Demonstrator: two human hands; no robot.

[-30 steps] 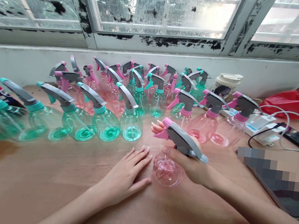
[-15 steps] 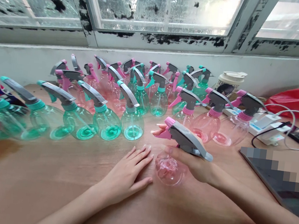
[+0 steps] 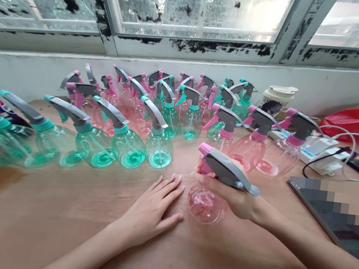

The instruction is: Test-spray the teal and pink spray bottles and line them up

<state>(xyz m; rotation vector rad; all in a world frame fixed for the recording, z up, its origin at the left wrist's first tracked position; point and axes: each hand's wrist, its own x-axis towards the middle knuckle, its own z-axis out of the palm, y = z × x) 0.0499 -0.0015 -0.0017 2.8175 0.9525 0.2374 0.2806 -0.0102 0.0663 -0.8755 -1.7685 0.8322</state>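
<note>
— Windows with dark blotches on their frames, a pale wall under them, then a wood-toned surface. What's closest to the person?

— One pink spray bottle, at the front, a little right of the middle. Its gray and pink top points left.

— And the hands?

— The right hand is closed around its neck, thumb across the near side, fingers bent by the pink trigger. I can't tell whether the base rests on the surface.

— So what's the left hand holding?

— Nothing. It lies flat, palm down, fingers stretched out and thumb apart, just beside the bottle.

— Anything behind?

— Three pink bottles right behind the held one, and a line of green bottles off to the left. More bottles, both colors, crowd toward the wall.

— Over on the right?

— A lidded cup, a white power strip with cables, a red bag, and a flat dark device, partly masked.
</note>
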